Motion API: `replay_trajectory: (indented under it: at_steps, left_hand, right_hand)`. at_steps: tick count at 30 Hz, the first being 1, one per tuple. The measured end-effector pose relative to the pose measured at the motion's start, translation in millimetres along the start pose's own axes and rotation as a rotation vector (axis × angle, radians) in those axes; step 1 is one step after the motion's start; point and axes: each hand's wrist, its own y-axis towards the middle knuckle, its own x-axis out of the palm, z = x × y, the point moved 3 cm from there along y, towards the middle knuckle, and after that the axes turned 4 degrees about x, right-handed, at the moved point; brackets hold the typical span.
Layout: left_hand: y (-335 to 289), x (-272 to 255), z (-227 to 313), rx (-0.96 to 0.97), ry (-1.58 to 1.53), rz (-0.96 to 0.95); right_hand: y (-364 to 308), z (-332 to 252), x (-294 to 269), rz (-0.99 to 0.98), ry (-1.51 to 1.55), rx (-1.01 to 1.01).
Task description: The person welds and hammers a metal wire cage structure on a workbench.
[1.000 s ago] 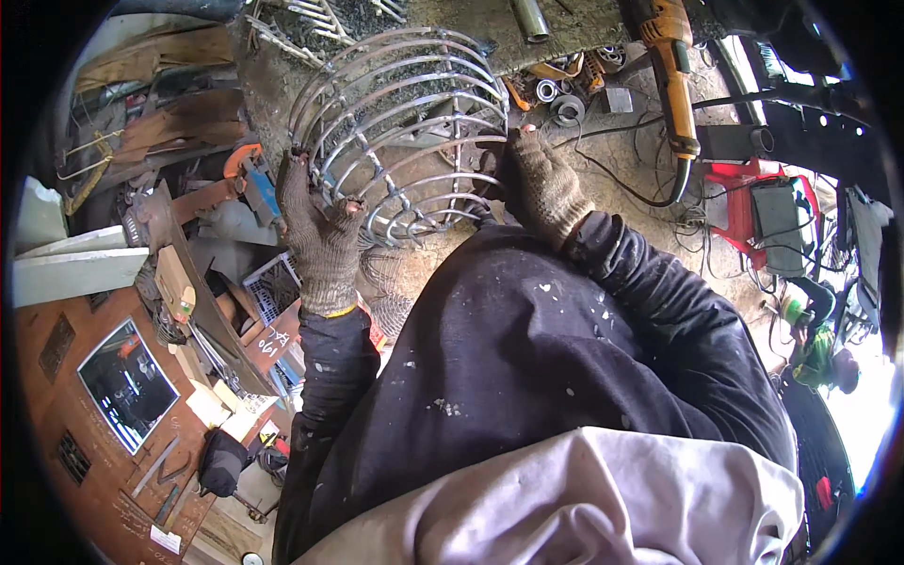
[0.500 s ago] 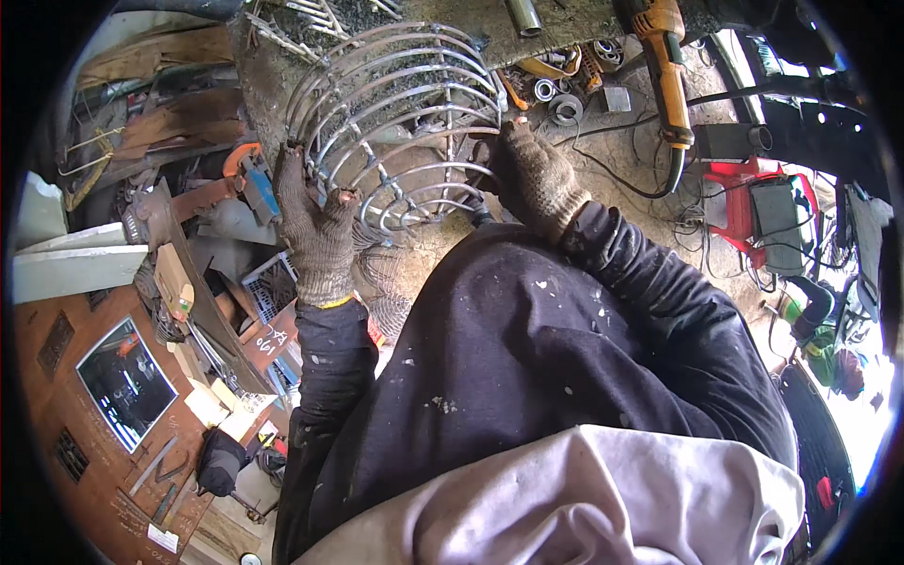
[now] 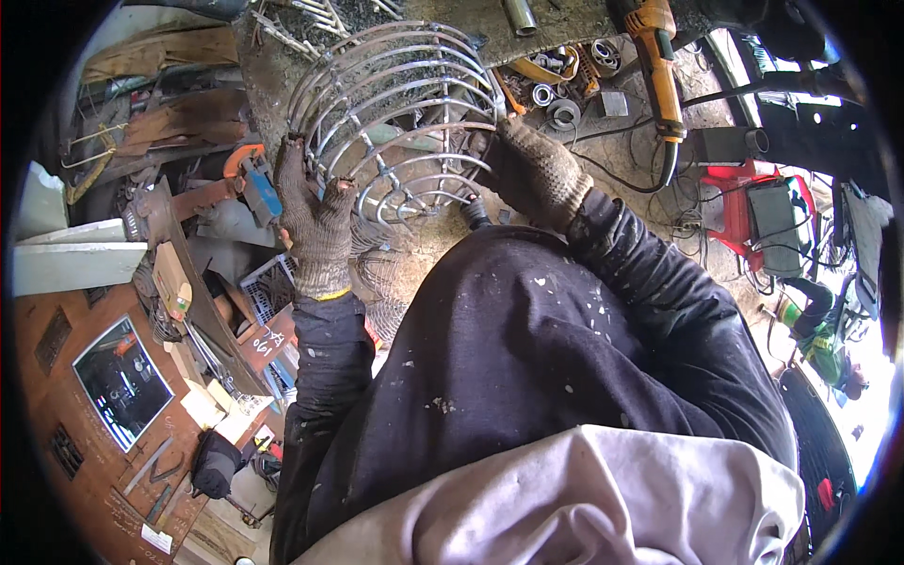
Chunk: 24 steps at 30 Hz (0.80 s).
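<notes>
A rounded cage of bent, welded metal rods (image 3: 405, 129) rests on the front of the workbench, its curved bars running side to side. At its left edge my left hand (image 3: 318, 221), in a worn knitted glove, grips the rods, fingertips on the outer bar and thumb nearer the inside. My right hand (image 3: 541, 169), in a matching glove, holds the right edge, where the side bar meets the cross bars. Its fingers are partly hidden behind the glove's back. Below the right side of the cage, a small dark object (image 3: 476, 213) shows, too covered to name.
An orange angle grinder (image 3: 656, 80) with its cord lies right of the cage. Bearings and metal rings (image 3: 563, 113) sit close to my right hand. A red plastic stool (image 3: 734, 212) stands at right, another person (image 3: 829, 344) beyond. A blue-orange tool (image 3: 254, 179) lies left.
The cage has tilted slightly, its near lower loops now sitting a little higher. Both hands keep their hold, the right wrist turned a little.
</notes>
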Motion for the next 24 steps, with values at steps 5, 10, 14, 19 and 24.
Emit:
replay_trajectory:
  at_steps: [5, 10, 14, 19, 24]
  left_hand:
    - [-2, 1, -7, -0.026, -0.079, -0.009]
    - [0, 2, 2, -0.023, -0.057, 0.017]
    - [2, 0, 0, -0.005, -0.063, 0.0]
    - [1, 0, -1, 0.044, 0.033, 0.007]
    - [0, 1, 5, -0.006, -0.055, 0.012]
  right_hand:
    - [-2, -4, -8, 0.08, 0.0, -0.005]
    - [-3, -7, -8, 0.052, -0.014, 0.004]
    - [-2, -4, -10, 0.033, -0.086, -0.024]
    - [2, 0, -12, 0.05, -0.025, 0.018]
    - [1, -2, -7, 0.034, 0.011, 0.01]
